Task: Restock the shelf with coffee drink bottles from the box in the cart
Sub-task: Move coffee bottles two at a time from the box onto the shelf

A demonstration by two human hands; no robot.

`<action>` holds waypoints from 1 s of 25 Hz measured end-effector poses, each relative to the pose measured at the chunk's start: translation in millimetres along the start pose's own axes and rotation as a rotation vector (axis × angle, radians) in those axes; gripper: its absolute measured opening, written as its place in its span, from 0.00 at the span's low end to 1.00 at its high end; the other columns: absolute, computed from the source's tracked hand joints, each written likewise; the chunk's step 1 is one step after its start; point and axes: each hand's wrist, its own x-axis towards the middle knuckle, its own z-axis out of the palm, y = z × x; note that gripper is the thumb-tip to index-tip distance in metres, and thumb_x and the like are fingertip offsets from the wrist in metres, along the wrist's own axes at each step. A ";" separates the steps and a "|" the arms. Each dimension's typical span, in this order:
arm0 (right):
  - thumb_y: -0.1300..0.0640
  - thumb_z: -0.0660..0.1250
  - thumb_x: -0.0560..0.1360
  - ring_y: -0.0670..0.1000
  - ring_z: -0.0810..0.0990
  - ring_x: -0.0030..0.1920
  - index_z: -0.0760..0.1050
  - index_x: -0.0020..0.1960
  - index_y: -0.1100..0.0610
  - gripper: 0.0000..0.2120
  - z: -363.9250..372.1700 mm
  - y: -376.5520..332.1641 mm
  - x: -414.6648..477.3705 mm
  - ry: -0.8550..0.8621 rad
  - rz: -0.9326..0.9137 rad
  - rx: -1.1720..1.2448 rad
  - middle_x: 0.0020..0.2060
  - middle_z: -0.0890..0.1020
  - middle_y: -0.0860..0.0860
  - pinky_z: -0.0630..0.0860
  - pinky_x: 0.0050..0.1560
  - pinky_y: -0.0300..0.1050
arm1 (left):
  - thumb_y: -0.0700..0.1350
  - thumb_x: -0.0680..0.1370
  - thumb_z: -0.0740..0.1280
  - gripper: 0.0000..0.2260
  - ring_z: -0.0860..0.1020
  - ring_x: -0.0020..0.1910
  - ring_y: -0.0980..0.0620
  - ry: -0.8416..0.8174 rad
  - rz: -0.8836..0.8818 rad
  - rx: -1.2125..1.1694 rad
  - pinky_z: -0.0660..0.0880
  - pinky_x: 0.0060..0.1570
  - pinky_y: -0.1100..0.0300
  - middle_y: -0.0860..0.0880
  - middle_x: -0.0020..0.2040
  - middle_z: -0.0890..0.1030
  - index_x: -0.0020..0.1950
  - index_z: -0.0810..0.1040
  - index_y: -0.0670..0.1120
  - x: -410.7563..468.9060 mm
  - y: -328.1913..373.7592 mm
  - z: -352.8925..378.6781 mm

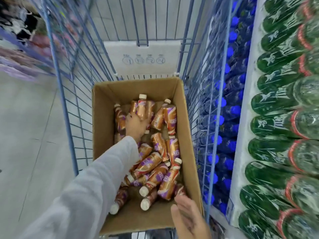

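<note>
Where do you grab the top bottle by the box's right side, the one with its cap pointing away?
Round its wide middle, from above. The bottle lies on top of the others, so its body is bare, while the box wall crowds its right side.

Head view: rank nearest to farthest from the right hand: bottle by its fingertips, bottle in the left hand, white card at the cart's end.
1. Near bottle: beside the right hand, near-right corner of the box.
2. Gripped bottle: in the left hand, box's far end.
3. White card: beyond the box.
</note>
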 end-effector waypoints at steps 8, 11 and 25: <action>0.46 0.66 0.80 0.37 0.76 0.60 0.76 0.62 0.42 0.11 16.4 -72.3 51.3 -0.165 -0.170 -0.180 0.57 0.80 0.37 0.74 0.62 0.38 | 0.54 0.75 0.74 0.20 0.82 0.52 0.56 0.045 -0.073 -0.642 0.80 0.44 0.59 0.56 0.55 0.81 0.64 0.73 0.57 -174.7 -23.4 -109.8; 0.45 0.66 0.80 0.41 0.78 0.61 0.75 0.65 0.46 0.14 52.2 -89.9 104.9 -0.182 -0.222 -0.263 0.59 0.80 0.41 0.76 0.64 0.46 | 0.49 0.75 0.73 0.18 0.81 0.53 0.55 0.064 -0.147 -0.699 0.78 0.43 0.59 0.56 0.55 0.81 0.63 0.73 0.57 -213.0 -52.1 -133.1; 0.32 0.67 0.64 0.62 0.77 0.63 0.71 0.70 0.62 0.44 275.3 -107.9 292.5 -0.121 -0.048 -0.593 0.65 0.77 0.60 0.74 0.67 0.56 | 0.53 0.63 0.81 0.23 0.83 0.41 0.57 0.008 -0.198 -0.798 0.77 0.41 0.54 0.55 0.45 0.85 0.56 0.79 0.57 -216.5 -96.6 -199.1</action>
